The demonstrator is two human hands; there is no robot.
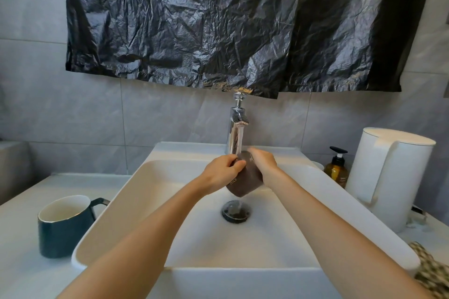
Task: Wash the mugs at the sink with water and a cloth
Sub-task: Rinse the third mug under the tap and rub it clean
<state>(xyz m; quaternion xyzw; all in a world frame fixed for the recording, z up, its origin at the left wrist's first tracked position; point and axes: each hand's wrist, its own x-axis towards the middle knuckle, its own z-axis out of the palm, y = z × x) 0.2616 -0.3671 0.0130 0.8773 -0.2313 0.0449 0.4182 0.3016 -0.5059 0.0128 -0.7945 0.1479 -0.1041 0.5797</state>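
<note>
Rinse step: both hands, left hand (pixel 222 172) and right hand (pixel 263 164), are gripping the brown mug (pixel 245 183) under the running tap (pixel 237 126), over the sink (pixel 170 201). Next likely needs the cloth (pixel 432 272) lying at right. Green mug (pixel 64 226) is waiting on the tabletop (pixel 21 272).

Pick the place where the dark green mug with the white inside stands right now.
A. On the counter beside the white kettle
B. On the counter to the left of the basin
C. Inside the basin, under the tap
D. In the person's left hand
B: the dark green mug stands upright on the counter left of the basin, while both hands hold a brown mug under the running tap.
</note>
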